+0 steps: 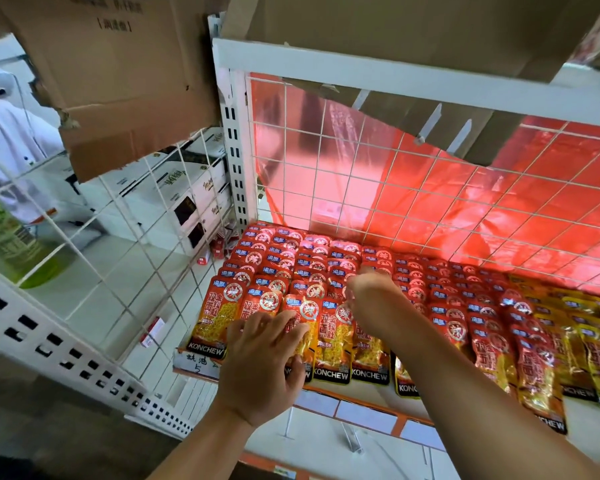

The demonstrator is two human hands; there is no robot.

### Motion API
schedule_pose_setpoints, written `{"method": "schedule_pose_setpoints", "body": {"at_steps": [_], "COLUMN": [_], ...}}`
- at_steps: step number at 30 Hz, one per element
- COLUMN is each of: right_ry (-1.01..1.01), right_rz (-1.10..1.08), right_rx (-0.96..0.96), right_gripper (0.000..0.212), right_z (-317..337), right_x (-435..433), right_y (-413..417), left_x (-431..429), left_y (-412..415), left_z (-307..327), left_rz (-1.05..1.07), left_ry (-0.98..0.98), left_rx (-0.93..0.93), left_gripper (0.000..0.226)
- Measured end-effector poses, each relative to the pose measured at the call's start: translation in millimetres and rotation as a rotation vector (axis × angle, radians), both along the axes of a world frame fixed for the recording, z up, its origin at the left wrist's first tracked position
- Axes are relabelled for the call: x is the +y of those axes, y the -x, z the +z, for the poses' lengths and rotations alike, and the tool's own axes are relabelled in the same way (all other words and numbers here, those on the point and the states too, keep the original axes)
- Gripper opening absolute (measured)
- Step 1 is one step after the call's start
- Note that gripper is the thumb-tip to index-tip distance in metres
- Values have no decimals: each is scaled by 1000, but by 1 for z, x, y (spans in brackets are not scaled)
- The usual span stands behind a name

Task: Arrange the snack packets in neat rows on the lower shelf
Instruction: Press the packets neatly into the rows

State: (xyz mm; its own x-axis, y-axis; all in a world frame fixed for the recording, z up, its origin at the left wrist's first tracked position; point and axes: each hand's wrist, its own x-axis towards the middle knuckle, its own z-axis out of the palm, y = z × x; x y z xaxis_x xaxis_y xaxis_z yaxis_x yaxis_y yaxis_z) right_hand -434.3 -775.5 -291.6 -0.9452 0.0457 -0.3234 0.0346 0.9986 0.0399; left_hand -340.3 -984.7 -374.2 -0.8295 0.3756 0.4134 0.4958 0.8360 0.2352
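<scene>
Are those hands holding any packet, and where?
The left hand holds nothing; its flat fingers rest on the front packets. The right hand is blurred, so its hold cannot be told.

front: open; rear, left: wire mesh (361, 168); overhead: cardboard box (395, 26); floor: snack packets (312, 268)

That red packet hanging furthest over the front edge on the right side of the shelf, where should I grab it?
Pinch the red packet by its black bottom band, coming from the front. That end juts free past the shelf edge, while its top lies among neighbouring packets.
</scene>
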Motion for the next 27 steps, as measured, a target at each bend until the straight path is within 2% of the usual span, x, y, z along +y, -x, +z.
{"method": "schedule_pose_setpoints", "body": {"at_steps": [5,10,17,21,27], "right_ry": [57,77,124,179,374], "right_rz": [-95,-115,-148,-131,-81], "right_rx": [-63,-29,-95,-17,202], "right_gripper": [29,22,24,15,10], "right_z": [-1,-5,4,4,4], "right_x": [6,9,14,16,21], "right_y": [17,17,22,11,-18], "left_x": [0,0,-1,-1,-1], "left_y": [0,0,1,0,0], "left_z": [0,0,-2,-2,-1], "left_rz": [-4,-3,-4,-5,-11], "left_ry": [1,5,-3,1,-6], "left_rx": [9,4,-4,4,14], "left_gripper": [46,46,46,47,46]}}
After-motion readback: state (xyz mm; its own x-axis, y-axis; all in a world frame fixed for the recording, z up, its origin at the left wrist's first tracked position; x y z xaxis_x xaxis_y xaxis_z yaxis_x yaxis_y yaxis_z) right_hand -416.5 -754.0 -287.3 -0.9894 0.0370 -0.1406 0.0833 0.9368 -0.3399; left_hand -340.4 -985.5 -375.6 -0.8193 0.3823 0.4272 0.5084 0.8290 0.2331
